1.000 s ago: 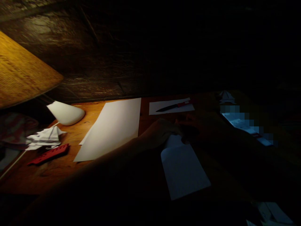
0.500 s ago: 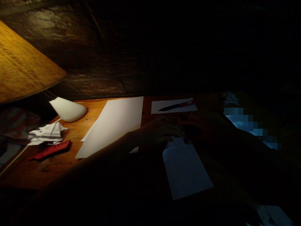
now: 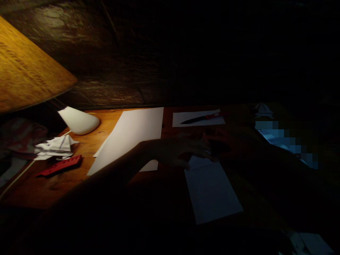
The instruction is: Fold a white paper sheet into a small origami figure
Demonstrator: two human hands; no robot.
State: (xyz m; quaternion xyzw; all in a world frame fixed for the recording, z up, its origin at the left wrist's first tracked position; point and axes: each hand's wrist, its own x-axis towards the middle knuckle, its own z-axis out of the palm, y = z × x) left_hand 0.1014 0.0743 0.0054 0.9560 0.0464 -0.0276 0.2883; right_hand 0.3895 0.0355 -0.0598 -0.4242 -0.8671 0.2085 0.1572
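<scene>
A sheet of white paper lies on the wooden table before me, its far end folded over in a flap. Over the left part of that flap stretches my left hand, fingers extended and thumb apart at the paper's left edge. My right hand is deep in shadow at the far right corner of the same paper; its fingertips meet the paper there, but how its fingers are closed is hard to make out. Behind both hands, a knife with a black blade and red handle rests on a small paper strip.
Larger white sheets lie left of my hands. Further left are a red slotted tool, a folded paper shape and a lit lamp. Rightward are a glowing phone-like screen and another folded paper. A dark wall stands behind.
My left hand has shifted down onto the paper's fold, its fingers and thumb spreading. The flap lies flatter. The right hand stays at the far corner; the view has shifted slightly.
</scene>
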